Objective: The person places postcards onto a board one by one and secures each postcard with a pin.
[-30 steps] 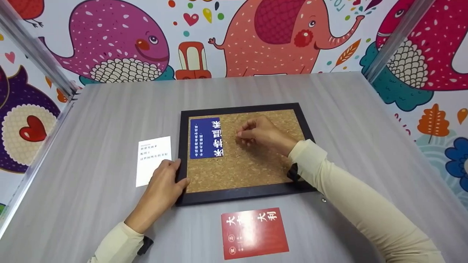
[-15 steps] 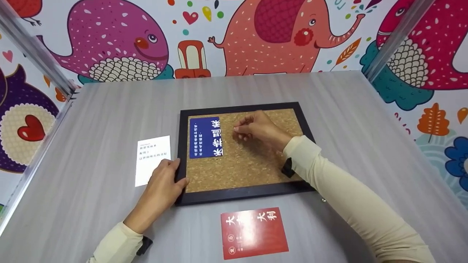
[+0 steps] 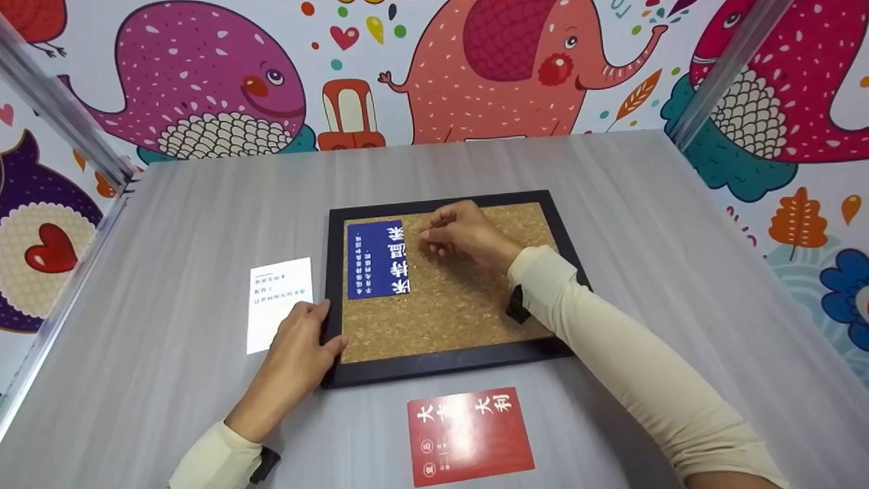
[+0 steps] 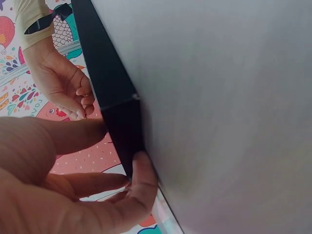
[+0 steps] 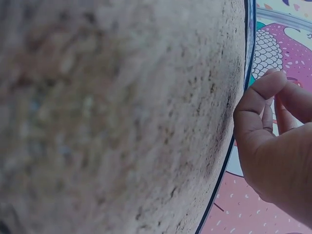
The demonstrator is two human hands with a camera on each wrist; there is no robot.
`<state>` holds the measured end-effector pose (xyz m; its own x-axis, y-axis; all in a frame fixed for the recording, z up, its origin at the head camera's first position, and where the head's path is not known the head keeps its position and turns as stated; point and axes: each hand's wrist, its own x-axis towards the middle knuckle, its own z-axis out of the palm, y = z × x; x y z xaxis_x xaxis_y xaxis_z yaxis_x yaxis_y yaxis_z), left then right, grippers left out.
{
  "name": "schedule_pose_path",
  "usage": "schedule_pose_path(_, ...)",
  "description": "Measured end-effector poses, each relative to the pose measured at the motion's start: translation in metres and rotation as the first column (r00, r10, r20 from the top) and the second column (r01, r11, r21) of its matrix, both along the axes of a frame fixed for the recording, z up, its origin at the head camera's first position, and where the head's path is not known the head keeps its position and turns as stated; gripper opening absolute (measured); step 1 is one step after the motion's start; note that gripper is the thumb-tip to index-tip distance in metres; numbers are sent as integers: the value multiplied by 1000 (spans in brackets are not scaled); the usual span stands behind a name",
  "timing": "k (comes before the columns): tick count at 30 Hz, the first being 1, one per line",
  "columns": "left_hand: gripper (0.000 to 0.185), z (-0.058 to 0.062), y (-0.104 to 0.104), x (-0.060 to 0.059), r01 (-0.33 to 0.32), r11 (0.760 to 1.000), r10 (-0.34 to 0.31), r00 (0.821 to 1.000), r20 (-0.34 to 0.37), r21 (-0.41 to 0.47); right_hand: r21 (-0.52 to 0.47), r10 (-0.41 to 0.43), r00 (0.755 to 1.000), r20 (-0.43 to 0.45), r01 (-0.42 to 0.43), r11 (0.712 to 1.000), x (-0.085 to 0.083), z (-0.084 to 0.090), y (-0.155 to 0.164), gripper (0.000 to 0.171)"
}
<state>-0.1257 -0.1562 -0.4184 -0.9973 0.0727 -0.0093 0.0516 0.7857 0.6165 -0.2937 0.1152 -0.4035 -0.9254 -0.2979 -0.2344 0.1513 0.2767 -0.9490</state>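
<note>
A black-framed cork board (image 3: 448, 299) lies flat on the table. My left hand (image 3: 299, 350) grips the left side of its frame near the front corner; the left wrist view shows thumb and fingers around the frame (image 4: 107, 68). On the cork at the left lies a blue card (image 3: 372, 261) with white characters. My right hand (image 3: 468, 234) is over the cork just right of that card, thumb and index finger pinched together. In the head view a tiny pale pin-like thing shows at those fingertips; in the right wrist view the pinching right hand (image 5: 273, 141) mostly hides it.
Left of the board a white card (image 3: 271, 295) with dark writing lies on the grey table (image 3: 197, 224), partly behind my left hand. A glossy red card (image 3: 470, 441) lies in front of the board. Cartoon-printed walls (image 3: 434, 75) enclose the table's back and sides.
My right hand has moved left across the cork, up to the right edge of the blue card. My left hand keeps its grip on the frame.
</note>
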Motion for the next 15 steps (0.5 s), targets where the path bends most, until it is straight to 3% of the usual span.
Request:
schedule_pose_path(9, 65, -20, -6, -6, 2, 1000, -3, 997, -72, -14, 28, -39, 999, 34, 38, 999, -4, -2, -4, 11)
schedule_pose_path(15, 64, -9, -5, -2, 5, 1000, -6, 999, -52, -10, 8, -26, 999, 30, 26, 1000, -6, -1, -11, 10)
